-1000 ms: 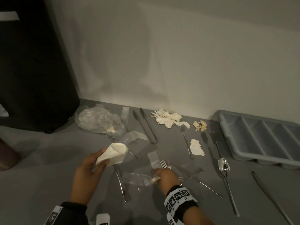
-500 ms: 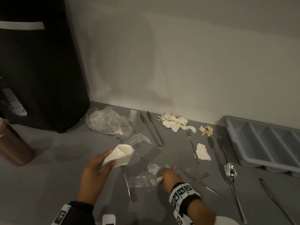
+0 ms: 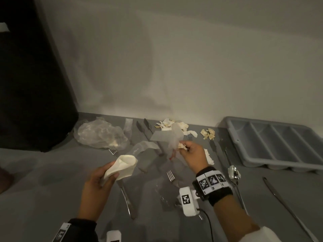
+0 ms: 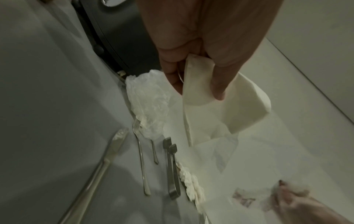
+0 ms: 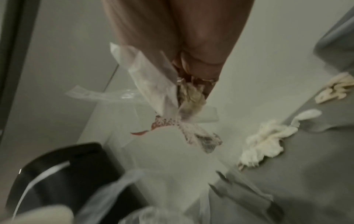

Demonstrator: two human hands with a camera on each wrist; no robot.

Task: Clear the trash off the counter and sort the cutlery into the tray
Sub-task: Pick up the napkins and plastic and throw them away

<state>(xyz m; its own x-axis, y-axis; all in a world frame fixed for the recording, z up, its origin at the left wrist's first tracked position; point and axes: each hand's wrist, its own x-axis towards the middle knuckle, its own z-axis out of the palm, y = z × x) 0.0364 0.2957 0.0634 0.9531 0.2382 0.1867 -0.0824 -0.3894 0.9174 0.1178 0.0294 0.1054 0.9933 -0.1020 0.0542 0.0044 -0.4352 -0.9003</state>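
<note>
My left hand (image 3: 104, 179) pinches a folded cream napkin (image 3: 123, 166) (image 4: 220, 109) above the grey counter (image 3: 43, 198). Raised above the counter's middle, my right hand (image 3: 187, 149) grips a clear plastic wrapper (image 3: 172, 138) (image 5: 151, 84) together with a crumpled paper scrap (image 3: 181, 146) (image 5: 191, 95). Forks (image 3: 171, 176), knives (image 3: 127, 199) (image 3: 288, 208), a spoon (image 3: 234, 173) and tongs (image 3: 146, 130) lie scattered on the counter. Empty, the grey cutlery tray (image 3: 272, 142) sits at the right by the wall. More torn paper (image 3: 174, 125) (image 3: 208, 133) lies near the wall.
A black bin (image 3: 33, 84) stands at the left against the wall. A crumpled clear plastic bag (image 3: 99, 135) and another clear wrapper (image 3: 143, 145) lie left of centre. A brown container (image 3: 5, 179) shows at the left edge.
My right hand has lifted off the counter, up and away from me, carrying the clear wrapper and paper scrap. The left hand keeps holding the napkin.
</note>
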